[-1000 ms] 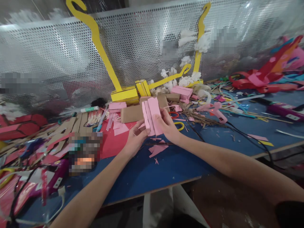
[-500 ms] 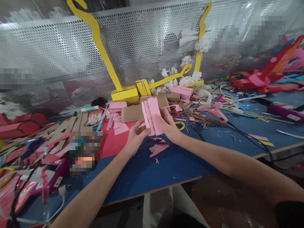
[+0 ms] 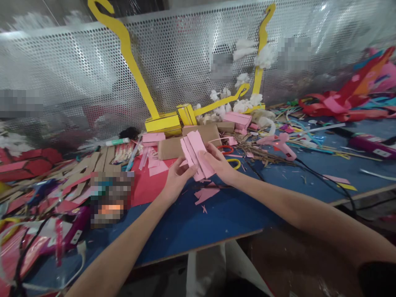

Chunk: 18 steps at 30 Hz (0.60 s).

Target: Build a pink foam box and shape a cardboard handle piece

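A small pink box (image 3: 197,156), seemingly made of paper or foam sheet with uneven seams along its faces, is held between my two hands above the blue table. My left hand (image 3: 177,177) grips its lower left edge, thumb on the near corner. On the right side, my right hand (image 3: 219,163) closes round it with the thumb laid on the top face. Pink offcuts (image 3: 206,194) lie on the table just below. Behind the box are brown cardboard boxes (image 3: 173,147), and the yellow handle of scissors (image 3: 235,164) shows beside my right wrist.
A pink glue gun (image 3: 284,145) with a black cord lies to the right. Yellow hook-shaped stands (image 3: 136,70) rise before a perforated metal screen (image 3: 185,49). Red sheet (image 3: 145,185), cardboard strips (image 3: 103,159) and a purple tool (image 3: 81,222) crowd the left. Red strips (image 3: 334,103) lie far right.
The pink box has tilted, its far end swinging left and the whole box dropping slightly toward me. Both hands keep hold of it.
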Each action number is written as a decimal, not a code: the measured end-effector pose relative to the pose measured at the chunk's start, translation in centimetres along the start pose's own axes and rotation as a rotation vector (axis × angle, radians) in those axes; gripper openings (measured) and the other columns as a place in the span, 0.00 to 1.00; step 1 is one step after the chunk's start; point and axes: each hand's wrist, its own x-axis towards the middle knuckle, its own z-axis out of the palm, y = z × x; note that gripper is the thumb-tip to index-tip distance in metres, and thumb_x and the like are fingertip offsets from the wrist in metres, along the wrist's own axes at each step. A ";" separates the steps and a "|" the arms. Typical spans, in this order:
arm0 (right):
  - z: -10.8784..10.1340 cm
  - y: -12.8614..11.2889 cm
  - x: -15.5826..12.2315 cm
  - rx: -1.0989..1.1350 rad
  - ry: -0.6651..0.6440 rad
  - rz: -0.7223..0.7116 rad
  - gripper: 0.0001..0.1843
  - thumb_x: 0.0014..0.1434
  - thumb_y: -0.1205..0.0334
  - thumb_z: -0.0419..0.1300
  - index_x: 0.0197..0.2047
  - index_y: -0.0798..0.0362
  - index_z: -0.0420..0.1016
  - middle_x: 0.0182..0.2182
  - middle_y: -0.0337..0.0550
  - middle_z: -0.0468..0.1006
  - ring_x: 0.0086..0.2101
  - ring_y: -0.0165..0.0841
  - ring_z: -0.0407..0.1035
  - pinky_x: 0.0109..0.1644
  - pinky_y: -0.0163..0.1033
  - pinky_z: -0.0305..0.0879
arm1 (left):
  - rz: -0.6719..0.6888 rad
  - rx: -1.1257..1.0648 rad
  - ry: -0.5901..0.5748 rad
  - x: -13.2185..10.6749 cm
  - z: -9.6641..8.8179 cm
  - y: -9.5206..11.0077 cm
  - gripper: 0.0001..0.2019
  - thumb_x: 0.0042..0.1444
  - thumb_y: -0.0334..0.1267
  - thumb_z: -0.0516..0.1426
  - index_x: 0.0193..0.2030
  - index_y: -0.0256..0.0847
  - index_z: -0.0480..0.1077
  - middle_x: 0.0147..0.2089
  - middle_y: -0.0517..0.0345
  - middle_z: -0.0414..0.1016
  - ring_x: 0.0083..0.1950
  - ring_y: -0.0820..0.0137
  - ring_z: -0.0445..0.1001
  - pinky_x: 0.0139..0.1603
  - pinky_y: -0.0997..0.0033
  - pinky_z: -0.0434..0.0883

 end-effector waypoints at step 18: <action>-0.2 -0.4 0.2 -0.143 -0.152 -0.027 0.17 0.59 0.54 0.65 0.48 0.51 0.72 0.43 0.42 0.79 0.46 0.38 0.73 0.52 0.44 0.69 | 0.138 0.155 0.069 0.1 0.5 0.0 0.24 0.55 0.49 0.67 0.54 0.38 0.72 0.54 0.47 0.81 0.52 0.59 0.80 0.54 0.59 0.77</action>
